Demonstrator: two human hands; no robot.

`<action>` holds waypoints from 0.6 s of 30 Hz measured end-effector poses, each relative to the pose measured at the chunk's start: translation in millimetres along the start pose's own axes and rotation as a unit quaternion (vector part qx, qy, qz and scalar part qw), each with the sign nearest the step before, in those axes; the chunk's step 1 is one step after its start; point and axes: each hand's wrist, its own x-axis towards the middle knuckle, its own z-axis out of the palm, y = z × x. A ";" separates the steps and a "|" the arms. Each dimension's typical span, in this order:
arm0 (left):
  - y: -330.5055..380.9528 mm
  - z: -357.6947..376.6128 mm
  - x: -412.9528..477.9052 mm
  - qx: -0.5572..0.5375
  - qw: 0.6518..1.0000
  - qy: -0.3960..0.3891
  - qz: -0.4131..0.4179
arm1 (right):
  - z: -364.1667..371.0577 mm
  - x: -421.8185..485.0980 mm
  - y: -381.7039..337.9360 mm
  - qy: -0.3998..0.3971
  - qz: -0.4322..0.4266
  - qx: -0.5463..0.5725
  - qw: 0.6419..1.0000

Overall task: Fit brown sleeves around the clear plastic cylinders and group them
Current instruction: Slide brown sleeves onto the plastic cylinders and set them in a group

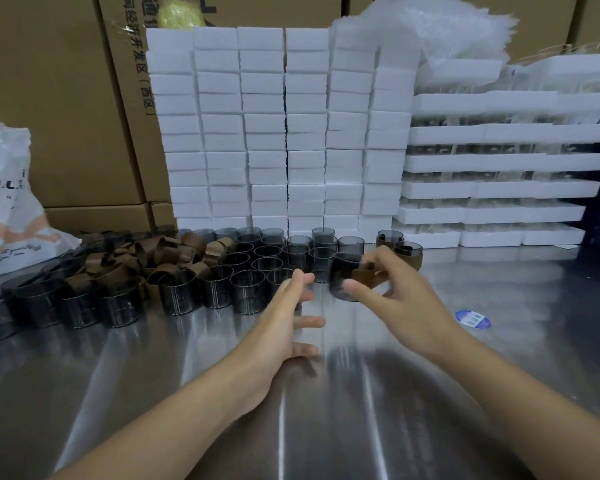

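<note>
My right hand [395, 292] grips a clear smoky plastic cylinder [342, 277] with a brown sleeve [369, 277] partly around it, held just above the metal table. My left hand [291, 313] hovers to its left with fingers spread and holds nothing. Several bare cylinders [246, 268] stand in rows behind my left hand. A heap of loose brown sleeves [160, 254] lies to their left. Two sleeved cylinders [400, 249] stand at the back right of the group.
The shiny steel table [326, 393] reflects light. A wall of white foam blocks [278, 133] and stacked foam trays [499, 161] stand behind. Cardboard boxes [59, 98] and a white bag [7, 202] are at left. A blue round sticker [473, 319] lies at right.
</note>
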 end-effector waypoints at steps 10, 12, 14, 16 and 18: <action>-0.7 -6.1 -2.5 -0.042 0.999 0.000 0.003 | -53.1 7.1 87.8 0.076 0.197 -0.206 0.955; -0.6 -6.1 -2.9 -0.047 0.999 -0.005 0.004 | -52.0 5.6 89.5 0.091 0.209 -0.202 0.952; -0.2 -6.4 -3.3 -0.047 0.999 -0.008 0.003 | -53.1 4.4 85.9 0.112 0.218 -0.211 0.946; -0.9 -7.3 -2.7 -0.046 0.999 -0.011 0.001 | -55.3 4.8 81.2 0.129 0.220 -0.238 0.937; -1.5 -8.0 -1.6 -0.046 0.999 -0.010 -0.001 | -54.8 5.9 76.1 0.134 0.221 -0.233 0.937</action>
